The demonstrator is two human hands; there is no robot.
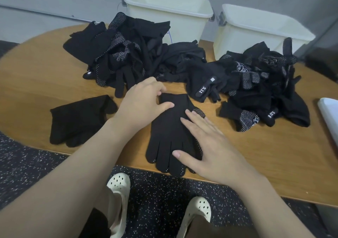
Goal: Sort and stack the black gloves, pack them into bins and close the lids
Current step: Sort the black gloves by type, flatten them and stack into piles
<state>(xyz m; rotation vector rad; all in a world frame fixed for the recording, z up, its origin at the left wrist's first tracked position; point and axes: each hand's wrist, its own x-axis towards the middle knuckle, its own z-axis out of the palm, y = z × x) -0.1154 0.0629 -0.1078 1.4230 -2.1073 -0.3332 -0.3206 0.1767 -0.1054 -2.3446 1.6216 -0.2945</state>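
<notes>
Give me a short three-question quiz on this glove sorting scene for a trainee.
1. True or false: both bins already have lids on.
2. What does the right hand rest on?
A. a bin
B. the flat glove
C. the pile
3. Which hand grips the glove's cuff?

Key:
1. False, both are open.
2. B
3. The left hand.

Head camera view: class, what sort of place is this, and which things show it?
Probably a workroom or packing area, not a home: a heap of identical black gloves on a plain wooden table, open white bins behind, and speckled rubber flooring.
</notes>
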